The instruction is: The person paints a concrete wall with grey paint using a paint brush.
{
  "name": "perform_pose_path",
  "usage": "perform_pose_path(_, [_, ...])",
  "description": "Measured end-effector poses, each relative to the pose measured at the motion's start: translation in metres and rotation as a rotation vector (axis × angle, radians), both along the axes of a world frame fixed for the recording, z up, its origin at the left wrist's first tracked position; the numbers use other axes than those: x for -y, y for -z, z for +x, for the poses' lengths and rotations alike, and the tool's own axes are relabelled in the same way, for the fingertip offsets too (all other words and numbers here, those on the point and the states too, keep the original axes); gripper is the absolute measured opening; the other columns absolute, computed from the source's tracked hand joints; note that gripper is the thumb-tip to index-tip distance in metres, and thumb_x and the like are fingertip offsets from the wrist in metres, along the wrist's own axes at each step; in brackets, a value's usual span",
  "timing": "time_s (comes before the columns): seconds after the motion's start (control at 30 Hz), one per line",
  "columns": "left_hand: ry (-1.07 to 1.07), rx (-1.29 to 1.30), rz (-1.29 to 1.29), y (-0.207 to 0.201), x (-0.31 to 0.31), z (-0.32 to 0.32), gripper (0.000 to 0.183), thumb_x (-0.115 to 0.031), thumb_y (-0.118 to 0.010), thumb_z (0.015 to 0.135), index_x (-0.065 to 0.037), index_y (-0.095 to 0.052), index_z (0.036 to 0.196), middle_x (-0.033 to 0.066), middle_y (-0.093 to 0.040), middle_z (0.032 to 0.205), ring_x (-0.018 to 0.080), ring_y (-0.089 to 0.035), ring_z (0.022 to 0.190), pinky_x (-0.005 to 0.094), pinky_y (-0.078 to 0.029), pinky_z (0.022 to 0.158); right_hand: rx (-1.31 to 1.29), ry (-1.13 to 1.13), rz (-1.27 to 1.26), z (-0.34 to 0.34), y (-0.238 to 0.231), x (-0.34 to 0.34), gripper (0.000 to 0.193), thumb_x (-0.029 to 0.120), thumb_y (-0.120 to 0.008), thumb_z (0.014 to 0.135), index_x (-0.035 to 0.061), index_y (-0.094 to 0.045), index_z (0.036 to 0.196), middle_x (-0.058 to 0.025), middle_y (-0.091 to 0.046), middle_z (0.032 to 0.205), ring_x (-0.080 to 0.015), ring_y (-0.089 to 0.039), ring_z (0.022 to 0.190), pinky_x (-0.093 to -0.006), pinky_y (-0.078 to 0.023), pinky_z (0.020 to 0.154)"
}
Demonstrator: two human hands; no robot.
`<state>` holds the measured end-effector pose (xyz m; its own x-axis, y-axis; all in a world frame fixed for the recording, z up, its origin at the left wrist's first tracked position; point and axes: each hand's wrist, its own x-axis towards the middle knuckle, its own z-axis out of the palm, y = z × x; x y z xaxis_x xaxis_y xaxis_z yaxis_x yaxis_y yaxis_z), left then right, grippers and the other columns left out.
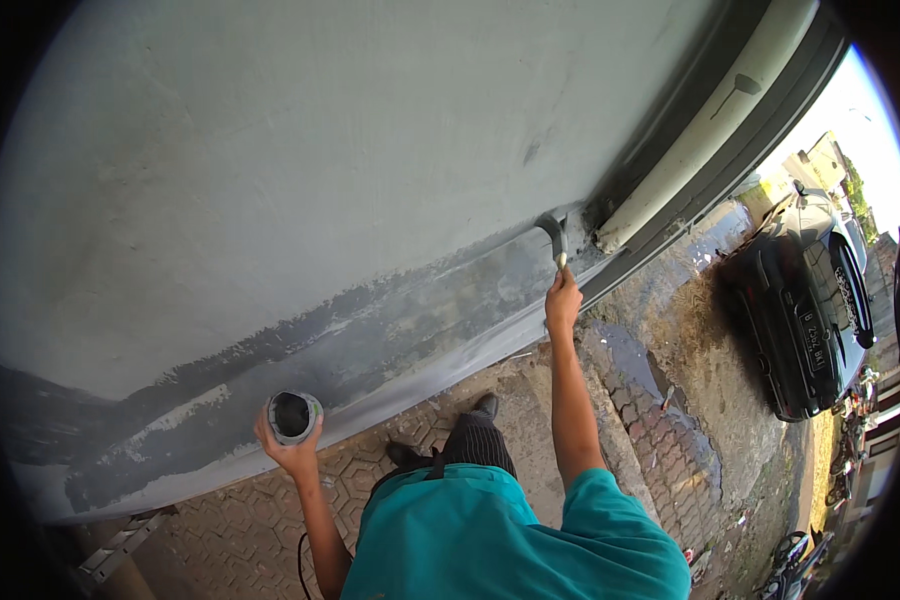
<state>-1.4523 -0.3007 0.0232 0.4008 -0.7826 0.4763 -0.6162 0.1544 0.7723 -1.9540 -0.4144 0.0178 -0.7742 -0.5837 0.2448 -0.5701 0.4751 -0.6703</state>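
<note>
My left hand [292,455] is closed around a round paint pot [292,416], its inside dark grey and its rim pale and smeared. My right arm stretches forward, and my right hand [564,300] grips the pale handle of a paintbrush [556,238]. The brush's grey head touches the wall low down, close to the corner. Along the foot of the pale grey wall [300,170] runs a band of patchy darker grey paint [370,335] with a ragged upper edge.
A pale vertical pipe [710,130] stands at the wall's corner, right of the brush. Paving blocks [240,530] lie under my feet. At lower left is a metal ladder-like piece [120,548]. Beyond a wet patch [625,355], a black car [805,310] is parked; a motorcycle [798,565] stands lower right.
</note>
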Motion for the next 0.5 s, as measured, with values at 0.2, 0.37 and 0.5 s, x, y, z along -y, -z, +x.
perform_pose_path(0.2, [-0.022, -0.025, 0.022, 0.017, 0.006, -0.018, 0.081, -0.015, -0.089, 0.051, -0.001, -0.056, 0.124, 0.0154, -0.056, 0.121, 0.0344, -0.052, 0.114, 0.0485, -0.042, 0.096, -0.013, 0.178, 0.011, -0.089, -0.013, 0.052, 0.036, 0.026, -0.044, 0.096, 0.0067, -0.055, 0.124, -0.0269, -0.065, 0.103, -0.0474, -0.061, 0.095, -0.0547, -0.048, 0.082])
perform_pose_path(0.37, [-0.074, -0.077, 0.027, 0.017, 0.015, -0.056, 0.082, -0.008, -0.088, 0.054, -0.001, -0.053, 0.129, 0.0160, -0.053, 0.126, 0.0322, -0.052, 0.117, 0.0457, -0.042, 0.100, -0.014, 0.114, 0.036, -0.146, -0.005, 0.077, 0.033, 0.026, -0.045, 0.096, 0.0047, -0.058, 0.117, -0.0275, -0.065, 0.099, -0.0482, -0.061, 0.093, -0.0555, -0.048, 0.081])
perform_pose_path(0.5, [-0.099, -0.063, -0.003, 0.023, 0.025, -0.093, 0.081, -0.007, -0.088, 0.056, 0.000, -0.052, 0.129, 0.0157, -0.052, 0.127, 0.0306, -0.053, 0.116, 0.0442, -0.043, 0.100, -0.010, -0.113, -0.092, -0.141, 0.010, 0.080, 0.025, 0.020, -0.050, 0.094, 0.0027, -0.061, 0.109, -0.0293, -0.063, 0.087, -0.0487, -0.060, 0.084, -0.0552, -0.048, 0.072])
